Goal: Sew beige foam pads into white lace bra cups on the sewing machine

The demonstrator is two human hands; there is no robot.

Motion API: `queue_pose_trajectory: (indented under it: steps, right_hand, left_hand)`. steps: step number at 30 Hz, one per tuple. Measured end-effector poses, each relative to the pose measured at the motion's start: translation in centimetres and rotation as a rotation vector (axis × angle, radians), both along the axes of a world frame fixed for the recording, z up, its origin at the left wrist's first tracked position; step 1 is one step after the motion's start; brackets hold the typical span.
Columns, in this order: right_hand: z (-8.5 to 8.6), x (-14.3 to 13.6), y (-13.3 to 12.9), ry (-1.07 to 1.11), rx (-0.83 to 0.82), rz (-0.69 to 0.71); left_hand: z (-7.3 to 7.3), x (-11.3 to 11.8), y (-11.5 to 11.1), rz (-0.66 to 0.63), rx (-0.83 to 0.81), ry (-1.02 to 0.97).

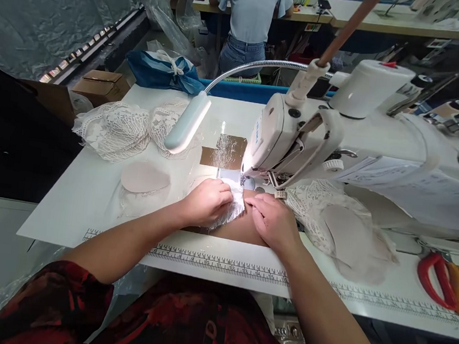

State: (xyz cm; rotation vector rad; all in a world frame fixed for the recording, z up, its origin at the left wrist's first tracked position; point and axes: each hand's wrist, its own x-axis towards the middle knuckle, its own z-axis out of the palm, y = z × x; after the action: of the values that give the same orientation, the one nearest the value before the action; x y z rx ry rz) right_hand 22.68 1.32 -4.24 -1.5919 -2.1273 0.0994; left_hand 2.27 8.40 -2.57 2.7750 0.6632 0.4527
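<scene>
A piece of white lace fabric [234,208] lies under the needle area of a white sewing machine [273,127]. My left hand [210,203] is closed on the lace from the left, fingers curled down over it. From the right, my right hand [276,220] rests low on a brown covering [229,231] of the table, thumb and fingers pressed together by the lace's right edge. Whatever its fingertips grip is too small to make out. The stitching point is partly hidden behind the machine head.
Lace pieces [113,129] and an oval beige pad [146,177] lie left; more lace and pads [346,233] lie right. Red-and-orange-handled scissors [439,281] sit at the right edge. A lamp [187,123] arches overhead. A ruler tape [220,261] lines the front. A person [252,10] sits ahead.
</scene>
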Motion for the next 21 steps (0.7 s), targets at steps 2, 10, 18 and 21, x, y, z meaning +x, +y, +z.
queue_pose_trajectory:
  steps: [2,10,18,21]
  right_hand:
    - [0.0,-0.1,-0.1,0.015,0.007,-0.013]
    - [0.8,0.0,-0.5,-0.023,-0.033,0.173]
    - [1.7,0.2,-2.4,-0.224,-0.158,0.254]
    - [1.3,0.1,-2.7,-0.197,-0.130,0.240]
  left_hand:
    - [-0.2,-0.4,0.3,-0.035,-0.084,-0.055]
    - [0.1,-1.0,0.7,-0.069,-0.202,-0.100]
    - [-0.4,-1.5,0.1,-0.150,0.014,0.013]
    - [-0.3,-1.3,-0.3,-0.159,0.076,0.056]
